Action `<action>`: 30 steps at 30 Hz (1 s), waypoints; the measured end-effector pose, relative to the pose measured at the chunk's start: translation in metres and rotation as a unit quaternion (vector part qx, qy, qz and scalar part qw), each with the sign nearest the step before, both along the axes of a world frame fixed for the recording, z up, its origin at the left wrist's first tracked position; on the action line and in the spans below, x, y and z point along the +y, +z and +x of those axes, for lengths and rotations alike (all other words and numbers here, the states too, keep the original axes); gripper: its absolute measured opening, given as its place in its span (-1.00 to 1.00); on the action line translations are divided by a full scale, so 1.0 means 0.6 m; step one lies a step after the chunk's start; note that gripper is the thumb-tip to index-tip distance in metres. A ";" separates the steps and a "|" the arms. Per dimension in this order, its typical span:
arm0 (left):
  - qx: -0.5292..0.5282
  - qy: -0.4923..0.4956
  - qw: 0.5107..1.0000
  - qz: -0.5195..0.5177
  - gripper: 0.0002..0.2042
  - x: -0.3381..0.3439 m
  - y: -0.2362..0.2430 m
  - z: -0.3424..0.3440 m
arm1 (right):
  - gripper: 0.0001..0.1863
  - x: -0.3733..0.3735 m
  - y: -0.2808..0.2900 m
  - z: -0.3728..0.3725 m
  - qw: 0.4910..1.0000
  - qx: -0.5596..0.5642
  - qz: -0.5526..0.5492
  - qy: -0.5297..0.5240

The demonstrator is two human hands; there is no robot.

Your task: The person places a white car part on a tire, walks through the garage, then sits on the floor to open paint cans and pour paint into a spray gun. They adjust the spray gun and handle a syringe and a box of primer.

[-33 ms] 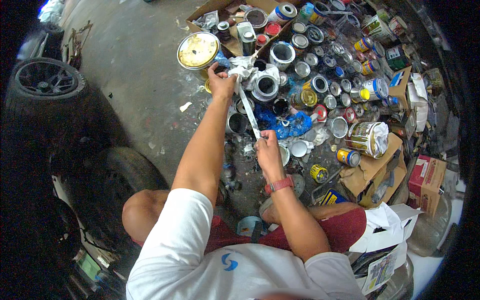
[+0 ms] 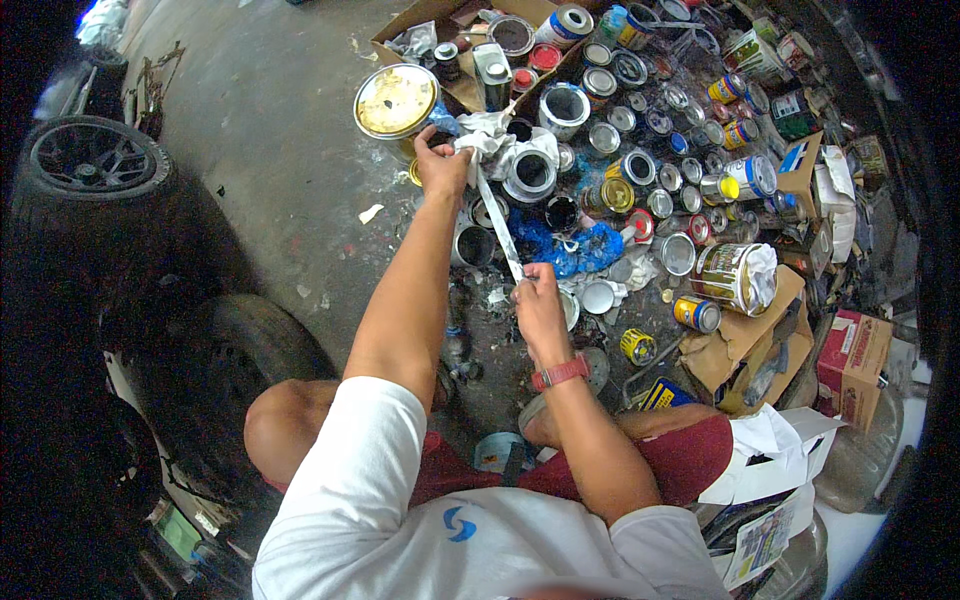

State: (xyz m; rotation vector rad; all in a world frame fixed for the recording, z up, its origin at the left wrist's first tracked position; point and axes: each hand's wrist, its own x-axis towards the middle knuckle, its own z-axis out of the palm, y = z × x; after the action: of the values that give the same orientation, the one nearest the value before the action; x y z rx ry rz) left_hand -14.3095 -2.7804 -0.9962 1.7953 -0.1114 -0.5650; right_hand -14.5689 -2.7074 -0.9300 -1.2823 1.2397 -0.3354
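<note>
One long, pale, flat strip is slanting between two hands, over the floor crowded with cans. Its near end is sitting in the right hand, fingers closed around it, while at the far end the left hand is grasping a crumpled white cloth. Whether that cloth is wrapping the strip or only touching one face, I cannot tell! Wiping looks to be the step in hand, and the next move is calling for a firm right grip and even pressure through the cloth. Just beyond, an open can is standing beside the cloth, a big yellow-lidded can is standing past the left hand, and blue plastic is lying right of the strip. Farther out, a dark wheel is resting at the left.
</note>
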 end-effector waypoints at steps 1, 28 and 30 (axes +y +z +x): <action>0.014 0.009 1.000 0.007 -0.14 0.000 -0.001 0.003 | -0.79 0.003 0.006 -0.012 1.000 0.012 0.009 -0.006; 0.342 -0.027 0.889 -0.302 -0.28 0.030 0.018 -0.009 | -0.73 -0.125 -0.048 0.163 0.983 -0.073 0.164 -0.037; 0.346 -0.034 0.885 -0.311 -0.25 0.034 0.020 -0.013 | -0.73 -0.126 -0.044 0.162 0.981 -0.074 0.175 -0.039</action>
State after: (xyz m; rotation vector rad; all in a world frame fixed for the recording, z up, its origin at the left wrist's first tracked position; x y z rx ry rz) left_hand -14.3174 -2.7602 -0.9844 0.8970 0.1287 -1.0549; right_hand -14.4720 -2.7829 -0.9563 -0.8941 1.1626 -0.2503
